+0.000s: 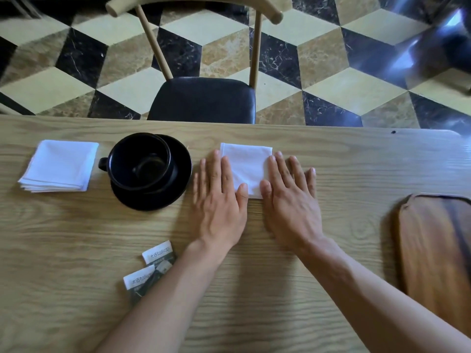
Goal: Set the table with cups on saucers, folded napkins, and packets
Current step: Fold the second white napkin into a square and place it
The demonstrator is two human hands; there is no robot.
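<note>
Both hands flat on the small white folded cloth napkin (pixel 246 169), which lies on the light wood-grain worktop (pixel 331 154) just right of the black ceramic cup (pixel 140 161) on its black saucer (pixel 178 184). Left hand (pixel 219 194) and right hand (pixel 290 197) are spread open, palms down, pressing its side edges w/ nothing gripped. Imo the napkin's light, soft, floppy, so it'll unfold if you pinch one layer; better to slide it or grab all layers at a corner. Spare white napkin stack (pixel 60 165) sits far left, two printed packets (pixel 150 268) near the front edge.
</note>
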